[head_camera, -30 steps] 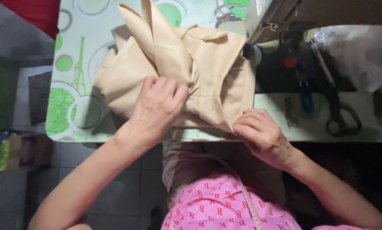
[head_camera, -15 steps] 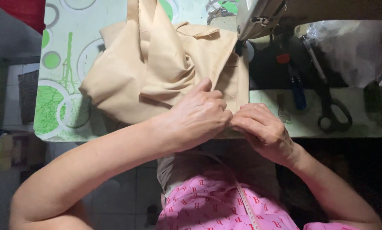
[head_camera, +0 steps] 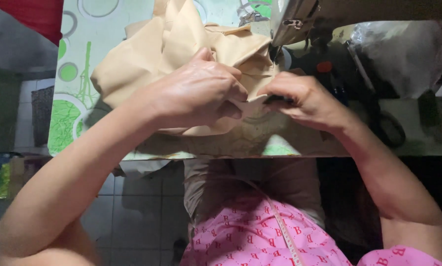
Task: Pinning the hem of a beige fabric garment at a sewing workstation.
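A crumpled beige fabric piece (head_camera: 147, 59) lies on a table with a green-and-white patterned cover (head_camera: 83, 74). My left hand (head_camera: 196, 91) rests on the cloth's near right part and pinches its edge. My right hand (head_camera: 304, 98) meets it from the right, fingers closed on the same fabric edge, close under the head of a sewing machine (head_camera: 299, 19). The spot where the fingers meet is partly hidden by the hands.
Scissors (head_camera: 388, 128) lie on the dark right part of the table, behind my right wrist. A clear plastic bag (head_camera: 403, 44) sits at the back right. Tiled floor (head_camera: 132, 207) shows below the table edge, with my pink patterned lap (head_camera: 260, 236) beneath.
Both hands have moved up and toward the sewing machine, bringing the fabric edge along. The left hand went from lying flat on the cloth to pinching its edge beside the right hand.
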